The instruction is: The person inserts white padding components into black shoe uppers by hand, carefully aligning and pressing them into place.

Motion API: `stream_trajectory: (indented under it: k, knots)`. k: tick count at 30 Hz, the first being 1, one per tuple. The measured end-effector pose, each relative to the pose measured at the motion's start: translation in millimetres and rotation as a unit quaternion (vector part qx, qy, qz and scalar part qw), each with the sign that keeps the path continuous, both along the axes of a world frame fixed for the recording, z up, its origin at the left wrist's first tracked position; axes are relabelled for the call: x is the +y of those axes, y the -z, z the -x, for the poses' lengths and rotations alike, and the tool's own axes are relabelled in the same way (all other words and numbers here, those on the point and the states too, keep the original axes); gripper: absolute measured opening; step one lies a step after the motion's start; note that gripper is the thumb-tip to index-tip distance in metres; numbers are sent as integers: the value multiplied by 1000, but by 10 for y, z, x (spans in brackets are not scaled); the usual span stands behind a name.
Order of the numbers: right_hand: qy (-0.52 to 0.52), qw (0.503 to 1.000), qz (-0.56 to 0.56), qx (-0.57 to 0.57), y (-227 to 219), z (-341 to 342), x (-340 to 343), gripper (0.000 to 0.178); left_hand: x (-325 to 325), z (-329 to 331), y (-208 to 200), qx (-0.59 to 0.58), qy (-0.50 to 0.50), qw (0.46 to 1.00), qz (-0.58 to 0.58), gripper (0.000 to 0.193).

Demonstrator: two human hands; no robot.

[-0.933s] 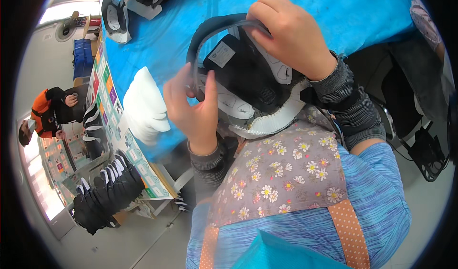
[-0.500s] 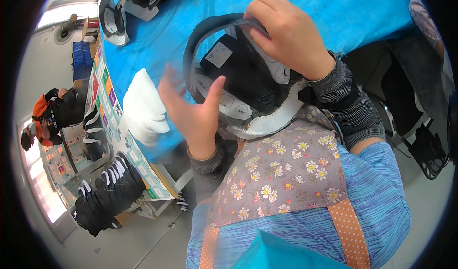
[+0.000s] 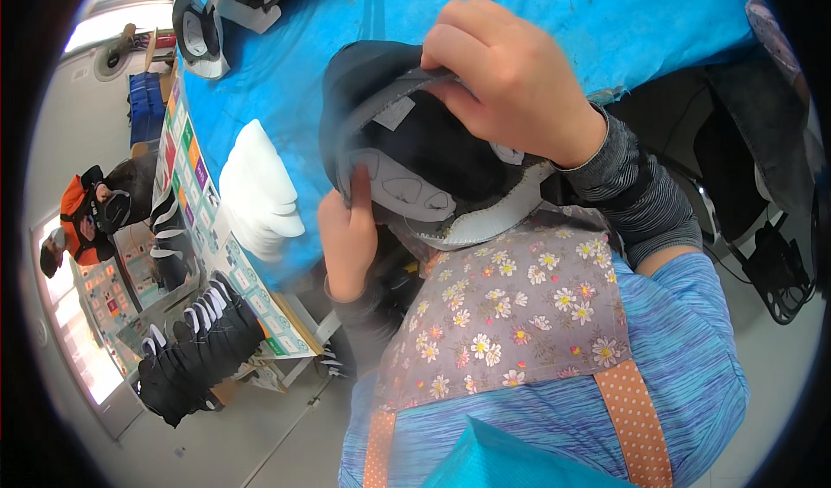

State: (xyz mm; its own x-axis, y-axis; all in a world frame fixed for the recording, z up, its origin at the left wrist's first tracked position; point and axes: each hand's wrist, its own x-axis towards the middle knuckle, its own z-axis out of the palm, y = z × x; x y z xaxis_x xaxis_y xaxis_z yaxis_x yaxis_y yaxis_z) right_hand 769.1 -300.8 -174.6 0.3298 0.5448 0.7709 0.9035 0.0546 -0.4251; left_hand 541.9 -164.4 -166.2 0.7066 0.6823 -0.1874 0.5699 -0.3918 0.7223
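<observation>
A black boot upper [image 3: 467,163] with grey edging lies in front of me, its inside turned up. A small white label [image 3: 394,114] and a pale shaped pad [image 3: 398,185] with drawn outlines show inside it, and a whitish stitched strip [image 3: 498,222] runs along the near edge. My right hand [image 3: 511,81] pinches the far rim, fingers curled over it. My left hand [image 3: 349,232] grips the left rim, with one digit inside against the pad; its other fingers are mostly hidden behind the material.
A stack of white shaped sheets [image 3: 257,185] lies left on the blue-covered table [image 3: 286,81]. More black-and-white uppers [image 3: 201,33] sit at the far left. Below the table's left side is a row of black uppers [image 3: 195,349]. Another person [image 3: 86,215] is farther left; a black chair [image 3: 736,176] stands right.
My left hand has moved in from beside the white stack and taken hold of the upper's left rim. The upper's far side has folded inward, narrowing the opening. My right hand keeps its grip.
</observation>
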Motion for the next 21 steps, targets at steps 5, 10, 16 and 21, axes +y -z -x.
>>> stream_trajectory:
  k: [5, 10, 16, 21]
  knots:
    - [-19, 1000, 7, -16, 19, 52, 7, 22, -12, 115, 26, -50, 31, 993, 102, 34]
    - [-12, 1000, -15, 6, 51, 14, 24, 21, -45, 306, 47, -88, 99, 977, 164, 35]
    - [-16, 999, 18, 38, 78, -2, -34, 29, -56, 360, -302, -83, 88, 944, -308, 69]
    - [-34, 998, 23, 44, 40, -16, -38, 22, -88, 223, -384, -216, 197, 844, -450, 65]
